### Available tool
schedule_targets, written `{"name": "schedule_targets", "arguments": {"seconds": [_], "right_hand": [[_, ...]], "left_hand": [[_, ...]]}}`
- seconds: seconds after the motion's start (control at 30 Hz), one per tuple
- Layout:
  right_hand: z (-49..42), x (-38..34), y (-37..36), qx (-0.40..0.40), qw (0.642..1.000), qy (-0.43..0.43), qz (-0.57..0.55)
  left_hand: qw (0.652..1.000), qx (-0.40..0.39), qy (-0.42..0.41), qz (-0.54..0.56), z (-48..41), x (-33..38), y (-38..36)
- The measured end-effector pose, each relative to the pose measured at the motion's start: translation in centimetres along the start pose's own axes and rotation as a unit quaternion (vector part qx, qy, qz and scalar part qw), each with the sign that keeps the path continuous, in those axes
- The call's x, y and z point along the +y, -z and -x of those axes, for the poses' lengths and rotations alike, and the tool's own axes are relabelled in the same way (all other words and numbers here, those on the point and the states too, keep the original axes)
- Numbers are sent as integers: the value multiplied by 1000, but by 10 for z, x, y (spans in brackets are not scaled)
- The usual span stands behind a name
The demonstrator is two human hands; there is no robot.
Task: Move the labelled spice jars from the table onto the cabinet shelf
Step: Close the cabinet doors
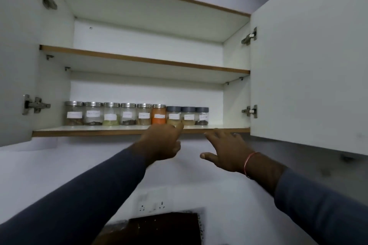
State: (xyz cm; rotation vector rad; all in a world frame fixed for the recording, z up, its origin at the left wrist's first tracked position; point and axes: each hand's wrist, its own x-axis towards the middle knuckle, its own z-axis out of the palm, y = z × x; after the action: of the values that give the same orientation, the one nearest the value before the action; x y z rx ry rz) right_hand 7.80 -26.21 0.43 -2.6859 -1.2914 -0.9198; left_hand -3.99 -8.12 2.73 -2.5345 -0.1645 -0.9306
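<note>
Two white cabinet doors (pixel 310 61) stand open at your 9 and 3 o'clock, framing the bottom cabinet shelf (pixel 123 131). Nine labelled spice jars (pixel 137 114) line it in a row, touching side by side: six steel-lidded, three grey-lidded at the 3 o'clock end. Your left hand (pixel 161 141) holds nothing, fingers loosely curled, one fingertip at the base of the first grey-lidded jar (pixel 173 116). Your right hand (pixel 227 153), at its 4 o'clock, is spread open and empty below the shelf edge.

Dark sleeves (pixel 83 191), seemingly orange wristband (pixel 249 162)
</note>
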Motion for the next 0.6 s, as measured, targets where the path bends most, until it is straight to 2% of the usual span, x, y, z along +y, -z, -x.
{"name": "schedule_targets", "arguments": {"seconds": [0.1,0.2,0.37,0.5,0.6], "right_hand": [[18,28,29,71,997,-30,16],[45,68,60,146,986,-76,26],[93,142,105,292,938,-166,82],[127,193,123,301,905,-288,87],[141,217,115,302,880,-367,25]], "left_hand": [[1000,17,-12,-12,-34,21,26],[998,29,-42,29,-77,64,42],[988,43,-103,109,-139,150,76],[971,79,-146,173,-171,223,106],[961,96,-163,202,-179,269,120]]}}
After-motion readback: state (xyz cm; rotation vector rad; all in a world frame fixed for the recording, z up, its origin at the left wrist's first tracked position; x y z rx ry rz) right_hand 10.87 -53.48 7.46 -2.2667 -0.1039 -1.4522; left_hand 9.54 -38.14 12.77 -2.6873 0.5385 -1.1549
